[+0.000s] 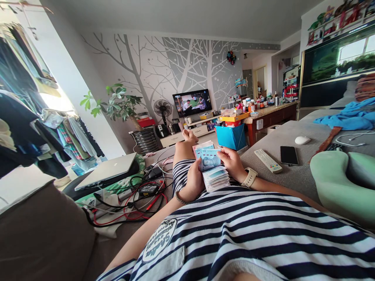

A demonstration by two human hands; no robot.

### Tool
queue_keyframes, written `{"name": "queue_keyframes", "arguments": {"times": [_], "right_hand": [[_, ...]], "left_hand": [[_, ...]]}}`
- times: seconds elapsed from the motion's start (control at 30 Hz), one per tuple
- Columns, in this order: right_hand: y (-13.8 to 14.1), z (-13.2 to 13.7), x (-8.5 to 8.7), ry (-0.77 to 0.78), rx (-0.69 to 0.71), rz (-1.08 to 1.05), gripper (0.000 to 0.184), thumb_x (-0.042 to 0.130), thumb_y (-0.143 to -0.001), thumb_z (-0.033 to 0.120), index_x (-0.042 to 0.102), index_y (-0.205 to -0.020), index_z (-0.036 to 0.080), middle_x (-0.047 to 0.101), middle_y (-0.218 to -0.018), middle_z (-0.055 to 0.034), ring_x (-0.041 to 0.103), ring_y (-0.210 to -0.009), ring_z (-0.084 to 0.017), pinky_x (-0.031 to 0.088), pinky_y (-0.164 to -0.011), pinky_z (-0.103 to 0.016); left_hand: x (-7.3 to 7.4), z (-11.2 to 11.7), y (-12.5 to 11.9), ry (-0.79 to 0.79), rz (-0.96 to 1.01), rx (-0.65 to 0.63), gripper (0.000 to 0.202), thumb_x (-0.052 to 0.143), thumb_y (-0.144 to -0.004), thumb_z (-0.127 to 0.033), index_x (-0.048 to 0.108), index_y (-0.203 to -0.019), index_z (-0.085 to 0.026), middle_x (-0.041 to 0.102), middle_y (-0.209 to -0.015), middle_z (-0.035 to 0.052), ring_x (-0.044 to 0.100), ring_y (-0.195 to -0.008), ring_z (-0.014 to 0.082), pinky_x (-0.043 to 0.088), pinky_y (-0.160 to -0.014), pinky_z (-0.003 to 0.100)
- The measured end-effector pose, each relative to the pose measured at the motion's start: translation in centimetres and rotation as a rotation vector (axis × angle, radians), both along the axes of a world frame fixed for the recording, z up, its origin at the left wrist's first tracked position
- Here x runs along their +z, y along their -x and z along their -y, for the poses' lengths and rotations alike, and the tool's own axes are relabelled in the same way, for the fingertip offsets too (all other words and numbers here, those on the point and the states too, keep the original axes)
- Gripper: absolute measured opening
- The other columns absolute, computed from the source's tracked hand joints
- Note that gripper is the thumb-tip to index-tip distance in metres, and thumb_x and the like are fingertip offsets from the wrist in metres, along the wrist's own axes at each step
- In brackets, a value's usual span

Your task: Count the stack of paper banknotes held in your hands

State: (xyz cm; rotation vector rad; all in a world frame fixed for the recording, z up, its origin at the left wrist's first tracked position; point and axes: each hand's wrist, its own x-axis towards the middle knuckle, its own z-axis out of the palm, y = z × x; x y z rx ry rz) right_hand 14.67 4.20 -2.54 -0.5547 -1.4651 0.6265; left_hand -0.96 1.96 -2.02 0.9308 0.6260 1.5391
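My left hand [193, 180] is closed around a stack of banknotes [216, 179], with the thumb over their near-left side. The front part of the stack is bent down toward my lap. A blue banknote [210, 159] with a printed portrait faces me at the top. My right hand [233, 162] pinches that note's upper right corner between thumb and fingers. Behind it, another blue note and a pinkish one [202, 147] stick out. Both hands rest above my striped clothing. How many notes there are cannot be told.
On the sofa to the right lie a remote control [267, 160], a phone [289, 155], a white mouse [302, 140] and a green neck pillow [331, 183]. At left are a laptop [107, 171] and tangled cables [137, 203]. A blue box [231, 137] stands beyond my legs.
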Motion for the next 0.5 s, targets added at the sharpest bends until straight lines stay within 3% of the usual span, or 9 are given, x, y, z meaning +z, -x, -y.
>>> {"name": "queue_keyframes", "arguments": {"times": [0.5], "right_hand": [[0.0,0.22,0.01,0.018,0.085,-0.055,0.046,0.066,-0.088,0.069,0.058,-0.082,0.024,0.05,-0.069,0.0012,0.049,-0.065,-0.017,0.036,-0.055,-0.028]], "left_hand": [[0.68,0.69,-0.79,-0.011,-0.036,0.098,0.027,0.083,-0.057,-0.035,0.066,-0.072,-0.02,0.08,-0.085,0.0074,0.075,-0.112,0.0361,0.062,-0.093,0.042]]}}
